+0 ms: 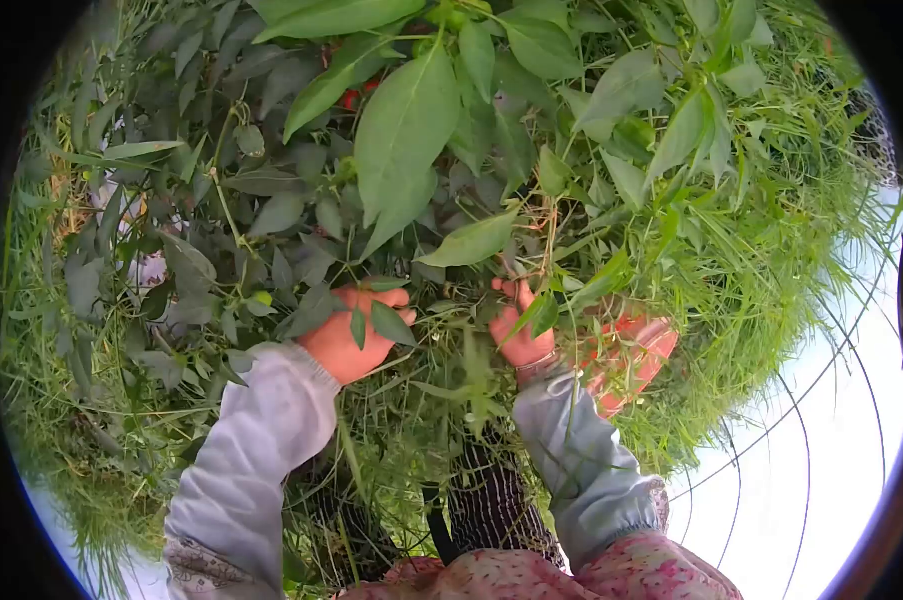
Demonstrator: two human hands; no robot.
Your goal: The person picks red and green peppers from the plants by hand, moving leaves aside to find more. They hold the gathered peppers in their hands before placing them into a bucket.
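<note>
While both hands work deep in the plant point(411, 150), the left hand point(351, 335) cups a cluster of leaves point(376, 320), its fingers curled partly shut around them, and the right hand point(519, 325) pinches a thin stem point(531, 260) between fingertips, nearly shut. Red fruit point(356, 95) shows high among the leaves near the top of the view, well apart from both hands; whether either hand has a fruit in it I cannot tell, the foliage hides the palms. An orange-red container point(631, 355) hangs just beside the right wrist. Grass point(751, 280) crowds in on the right. To do this well, I judge the left hand should hold the foliage aside firmly but gently, so the right can follow the stem by sight and grip close to the joint without tearing leaves.
</note>
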